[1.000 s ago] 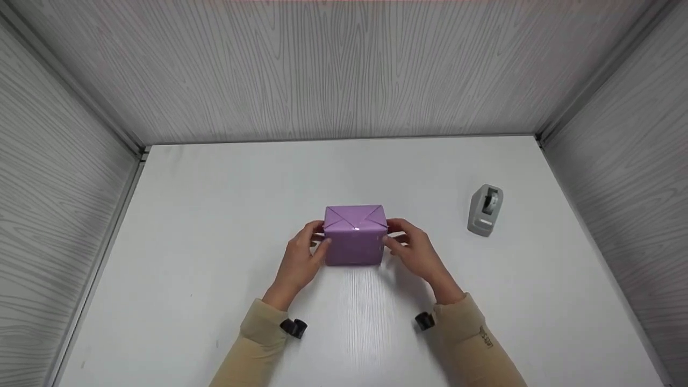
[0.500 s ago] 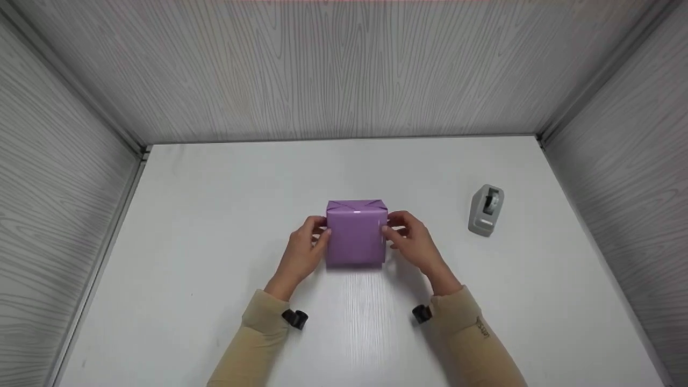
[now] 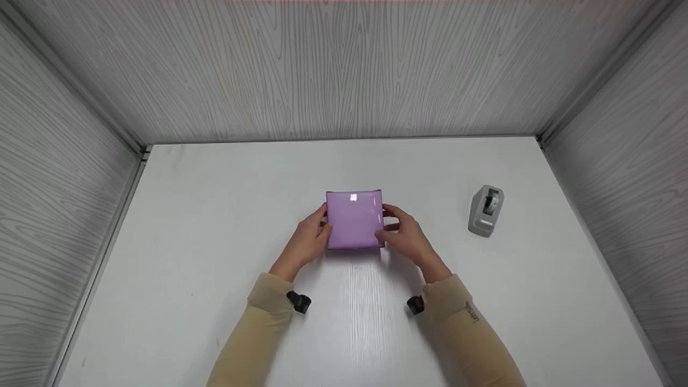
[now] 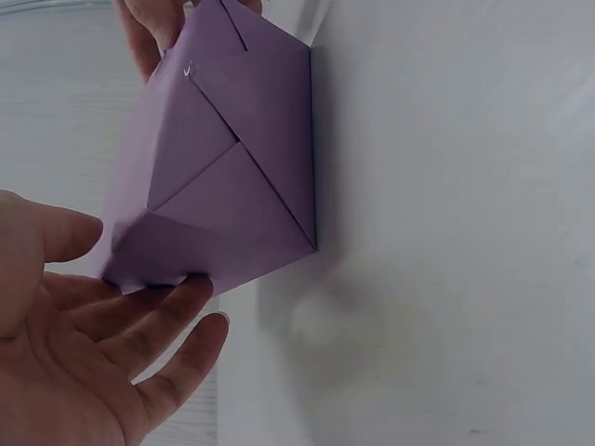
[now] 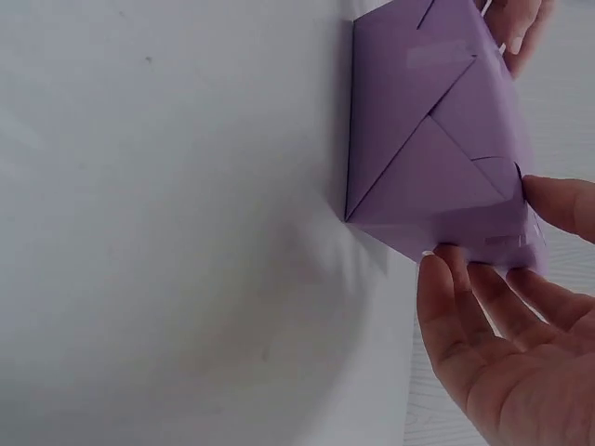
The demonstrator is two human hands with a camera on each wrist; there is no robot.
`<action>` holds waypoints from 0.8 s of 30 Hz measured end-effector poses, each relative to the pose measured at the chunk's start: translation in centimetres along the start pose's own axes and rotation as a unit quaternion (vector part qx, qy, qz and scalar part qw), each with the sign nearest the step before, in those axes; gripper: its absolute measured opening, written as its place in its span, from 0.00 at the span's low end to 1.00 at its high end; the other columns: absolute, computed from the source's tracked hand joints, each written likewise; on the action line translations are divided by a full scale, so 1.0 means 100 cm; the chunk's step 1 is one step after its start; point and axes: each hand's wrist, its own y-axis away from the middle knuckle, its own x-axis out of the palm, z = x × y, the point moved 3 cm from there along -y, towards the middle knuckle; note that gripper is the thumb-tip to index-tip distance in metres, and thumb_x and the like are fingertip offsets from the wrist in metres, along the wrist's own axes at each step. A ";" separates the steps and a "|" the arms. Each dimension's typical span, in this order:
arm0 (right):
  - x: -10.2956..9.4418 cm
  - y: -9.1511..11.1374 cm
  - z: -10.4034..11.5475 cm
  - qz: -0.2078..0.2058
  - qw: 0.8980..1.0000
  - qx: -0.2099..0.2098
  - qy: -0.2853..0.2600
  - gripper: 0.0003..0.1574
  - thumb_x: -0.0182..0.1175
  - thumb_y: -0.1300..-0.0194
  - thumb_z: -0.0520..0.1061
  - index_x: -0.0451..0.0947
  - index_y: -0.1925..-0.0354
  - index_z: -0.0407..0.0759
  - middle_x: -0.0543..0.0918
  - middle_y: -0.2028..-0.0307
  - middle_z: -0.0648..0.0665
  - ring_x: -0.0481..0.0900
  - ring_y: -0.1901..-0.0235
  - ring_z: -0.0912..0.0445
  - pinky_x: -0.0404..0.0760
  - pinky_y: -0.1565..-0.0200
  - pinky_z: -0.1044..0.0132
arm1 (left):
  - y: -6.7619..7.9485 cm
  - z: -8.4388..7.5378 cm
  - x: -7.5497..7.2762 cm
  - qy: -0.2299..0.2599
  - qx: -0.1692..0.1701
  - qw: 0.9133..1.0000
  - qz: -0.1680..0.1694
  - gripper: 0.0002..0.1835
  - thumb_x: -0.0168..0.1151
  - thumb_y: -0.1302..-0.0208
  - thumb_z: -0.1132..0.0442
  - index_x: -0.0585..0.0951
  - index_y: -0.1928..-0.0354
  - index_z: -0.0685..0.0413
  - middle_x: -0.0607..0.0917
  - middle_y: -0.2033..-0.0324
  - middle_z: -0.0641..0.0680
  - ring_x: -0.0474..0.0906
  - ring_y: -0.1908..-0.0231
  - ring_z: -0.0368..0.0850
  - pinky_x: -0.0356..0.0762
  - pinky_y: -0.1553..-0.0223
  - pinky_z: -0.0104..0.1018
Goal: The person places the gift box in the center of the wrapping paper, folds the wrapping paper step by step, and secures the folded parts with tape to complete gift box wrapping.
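A box wrapped in glossy purple paper (image 3: 353, 221) is between my two hands, its smooth side facing up in the head view. My left hand (image 3: 305, 243) grips the left side, thumb near the front corner and fingers along the side. On the opposite side my right hand (image 3: 409, 241) holds it the same way, the thumb lapping over the edge of the smooth face. Both wrist views show the face of the wrapped box (image 4: 237, 177) turned toward the wearer, with crossing diagonal folds. A strip of clear tape (image 5: 442, 53) shows on that folded face in the right wrist view.
A grey tape dispenser (image 3: 486, 210) with a roll in it stands on the white table (image 3: 226, 215) to the right. Grey wood-grain panels (image 3: 333, 70) close the table in at the back and both sides.
Both hands have tipped the box away from me, so its folded face has left the top and a smooth face lies upward. Box and hands have also moved slightly farther back.
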 end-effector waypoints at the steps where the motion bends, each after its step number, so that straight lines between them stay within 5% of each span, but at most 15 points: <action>1: 0.001 -0.001 0.000 0.000 1.000 0.004 0.004 0.42 0.63 0.38 0.42 0.62 0.28 0.45 0.72 0.37 0.42 0.77 0.46 0.47 0.77 0.48 0.53 | -0.002 0.001 0.000 -0.001 -0.003 1.000 -0.001 0.29 0.47 0.24 0.65 0.56 0.27 0.67 0.70 0.35 0.64 0.73 0.41 0.55 0.71 0.41 0.43; 17: 0.006 -0.011 -0.004 0.016 1.000 0.014 -0.019 0.40 0.58 0.33 0.42 0.58 0.26 0.42 0.70 0.35 0.38 0.77 0.45 0.47 0.79 0.51 0.58 | -0.015 0.013 0.003 -0.027 -0.043 0.999 0.013 0.27 0.43 0.22 0.61 0.57 0.26 0.63 0.71 0.34 0.63 0.67 0.35 0.56 0.62 0.34 0.46; 24: -0.008 -0.006 -0.004 0.014 0.998 -0.028 0.055 0.38 0.56 0.27 0.49 0.56 0.25 0.41 0.66 0.32 0.37 0.73 0.41 0.43 0.75 0.44 0.50 | -0.010 0.018 -0.012 -0.086 -0.054 0.995 0.016 0.30 0.40 0.21 0.51 0.55 0.24 0.58 0.66 0.31 0.61 0.62 0.31 0.56 0.57 0.32 0.48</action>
